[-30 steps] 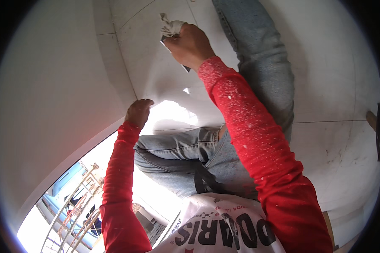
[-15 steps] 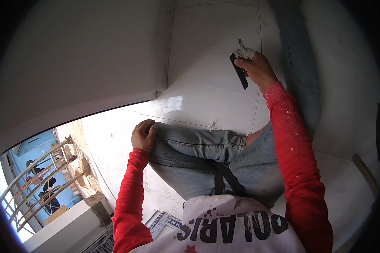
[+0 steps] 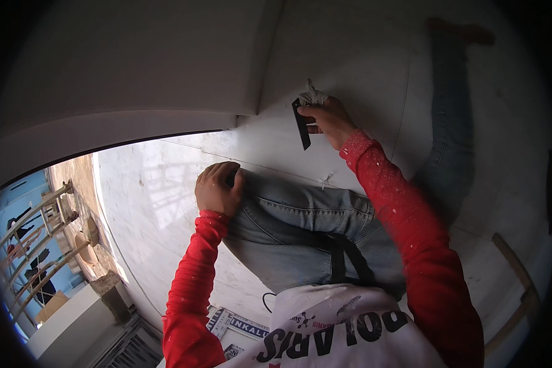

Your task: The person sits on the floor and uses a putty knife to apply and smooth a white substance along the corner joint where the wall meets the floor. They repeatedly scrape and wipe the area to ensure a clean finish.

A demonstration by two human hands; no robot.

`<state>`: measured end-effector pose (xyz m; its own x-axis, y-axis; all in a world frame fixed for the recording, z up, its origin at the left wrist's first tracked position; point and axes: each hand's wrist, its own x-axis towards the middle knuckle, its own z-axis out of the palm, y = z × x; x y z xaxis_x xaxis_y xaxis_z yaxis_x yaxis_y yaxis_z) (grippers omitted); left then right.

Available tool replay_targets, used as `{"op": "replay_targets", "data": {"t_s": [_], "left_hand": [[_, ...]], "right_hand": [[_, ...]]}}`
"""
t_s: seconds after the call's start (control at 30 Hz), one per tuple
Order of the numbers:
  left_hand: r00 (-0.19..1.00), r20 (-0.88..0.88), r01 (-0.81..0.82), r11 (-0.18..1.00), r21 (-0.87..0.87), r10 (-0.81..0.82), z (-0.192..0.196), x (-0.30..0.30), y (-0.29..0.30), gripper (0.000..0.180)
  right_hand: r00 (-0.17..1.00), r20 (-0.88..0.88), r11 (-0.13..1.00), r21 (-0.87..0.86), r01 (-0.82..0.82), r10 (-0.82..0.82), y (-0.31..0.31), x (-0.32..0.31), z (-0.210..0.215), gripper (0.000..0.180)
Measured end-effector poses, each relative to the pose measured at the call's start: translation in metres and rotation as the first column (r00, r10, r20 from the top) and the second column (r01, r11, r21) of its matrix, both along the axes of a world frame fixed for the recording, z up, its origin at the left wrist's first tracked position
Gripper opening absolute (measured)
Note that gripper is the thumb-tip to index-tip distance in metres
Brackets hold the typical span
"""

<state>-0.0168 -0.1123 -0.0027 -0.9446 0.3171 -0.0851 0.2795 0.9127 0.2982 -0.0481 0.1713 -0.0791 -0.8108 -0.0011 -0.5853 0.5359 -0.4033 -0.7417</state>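
My right hand (image 3: pixel 329 118) grips a flat black blade tool (image 3: pixel 302 124) together with a crumpled white rag (image 3: pixel 313 94), held against the white tiled floor (image 3: pixel 184 184) near the foot of a white wall (image 3: pixel 135 73). My left hand (image 3: pixel 218 187) rests closed on my bent knee in light blue jeans (image 3: pixel 294 221). Both arms wear red sleeves speckled with white. My other leg stretches out along the floor at the right.
A wooden stick (image 3: pixel 512 264) lies on the floor at the lower right. Printed flat cartons (image 3: pixel 236 325) lie under me at the bottom. Beyond the floor's left edge are a balustrade (image 3: pixel 37 245) and a blue outdoor area.
The view has swung to the left. My right hand with the blade and rag now sits closer to the wall's corner. My left hand stays on the knee.
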Motion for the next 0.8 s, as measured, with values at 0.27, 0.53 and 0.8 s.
{"op": "replay_targets", "data": {"t_s": [0.27,0.53,0.8], "left_hand": [[1.0,0.006,0.025,0.999,-0.033,-0.025,0.001,-0.005,0.009,0.021],[0.997,0.031,0.065,0.998,0.001,-0.065,-0.002,-0.012,0.013,0.02],[0.996,0.021,0.09,0.996,0.012,-0.09,-0.003,-0.015,0.009,0.021]], "right_hand": [[0.972,-0.12,0.972,0.104,0.213,-0.2,-0.058,-0.084,-0.036,0.028],[0.764,-0.618,0.597,0.688,0.412,0.185,-0.04,-0.144,-0.066,0.032],[0.797,-0.6,0.807,0.434,0.401,-0.073,-0.041,-0.143,-0.039,0.036]]}}
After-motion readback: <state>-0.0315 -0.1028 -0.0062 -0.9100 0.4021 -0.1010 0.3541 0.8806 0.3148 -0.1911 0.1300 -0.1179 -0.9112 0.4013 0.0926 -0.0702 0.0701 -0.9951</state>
